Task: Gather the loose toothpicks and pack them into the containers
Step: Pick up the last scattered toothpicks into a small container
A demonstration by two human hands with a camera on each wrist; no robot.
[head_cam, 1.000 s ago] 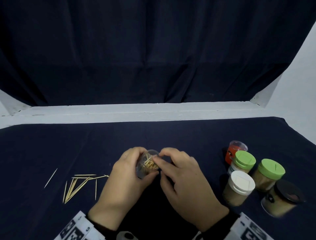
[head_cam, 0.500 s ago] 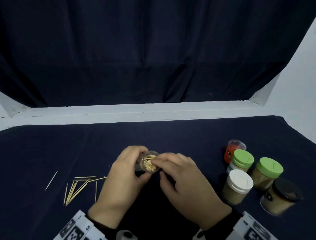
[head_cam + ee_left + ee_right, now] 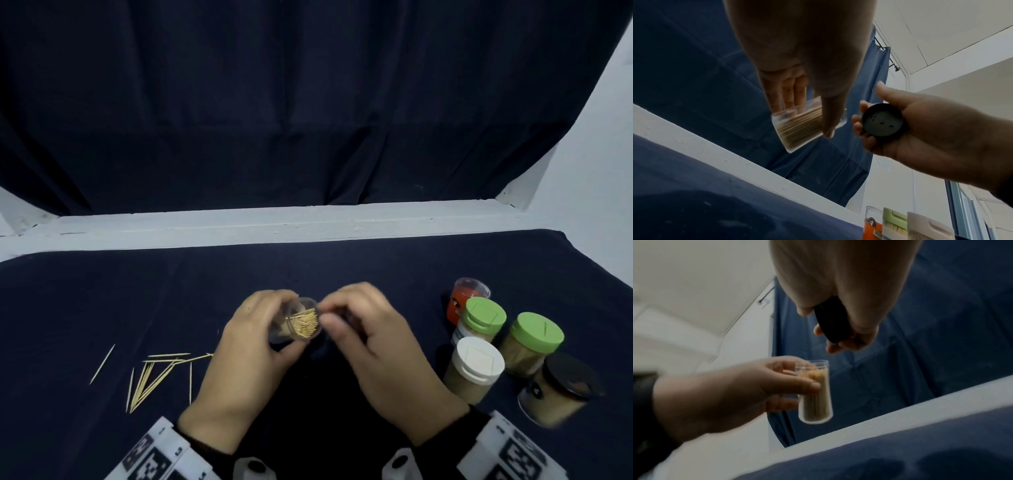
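Note:
My left hand grips a small clear container packed with toothpicks, its open mouth turned toward me. The same container shows in both wrist views, held above the table. My right hand holds a black round lid in its curled fingers, just right of the container's mouth and apart from it. Several loose toothpicks lie on the dark cloth to the left of my left hand, one stray toothpick further left.
Closed containers stand at the right: a red one, two green-lidded ones, a white-lidded one and a black-lidded one. A white ledge runs along the table's far edge under a dark curtain.
My right hand has drawn away from the container's mouth to the right. The container has tipped so its open mouth faces up more.

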